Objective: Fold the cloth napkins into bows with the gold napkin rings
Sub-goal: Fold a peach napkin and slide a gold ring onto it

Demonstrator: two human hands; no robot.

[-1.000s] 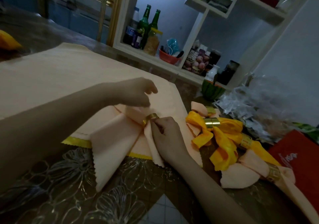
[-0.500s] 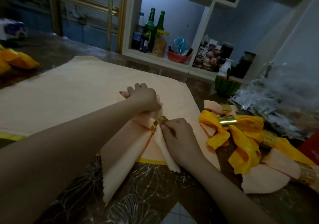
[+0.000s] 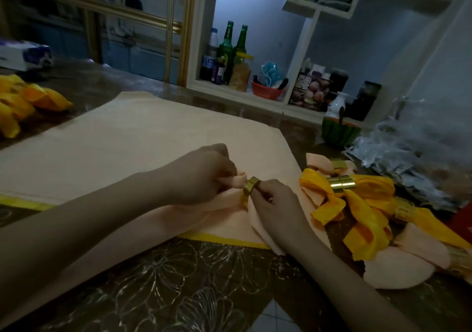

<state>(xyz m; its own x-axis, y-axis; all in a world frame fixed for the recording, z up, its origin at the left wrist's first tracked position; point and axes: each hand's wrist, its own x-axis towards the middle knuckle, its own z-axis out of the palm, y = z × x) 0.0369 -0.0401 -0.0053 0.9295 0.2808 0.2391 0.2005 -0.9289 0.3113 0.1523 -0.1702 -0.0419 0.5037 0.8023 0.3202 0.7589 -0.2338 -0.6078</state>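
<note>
A peach napkin (image 3: 224,219) lies bunched on a stack of flat peach cloths (image 3: 122,147). A gold napkin ring (image 3: 249,187) sits around its gathered middle. My left hand (image 3: 204,173) pinches a folded loop of the napkin just left of the ring. My right hand (image 3: 274,201) grips the ring and the cloth below it. To the right lie finished bows: yellow ones (image 3: 357,204) and peach ones (image 3: 413,262), each with a gold ring.
More yellow napkins (image 3: 23,99) lie at the far left of the dark patterned table (image 3: 178,280). A green bowl (image 3: 339,132) and crumpled clear plastic (image 3: 413,158) sit at the right. White shelves with bottles (image 3: 232,48) stand behind.
My left hand has gone from lying on the napkin's top to pinching a loop of it beside the ring. The right hand stays at the ring. The camera has shifted.
</note>
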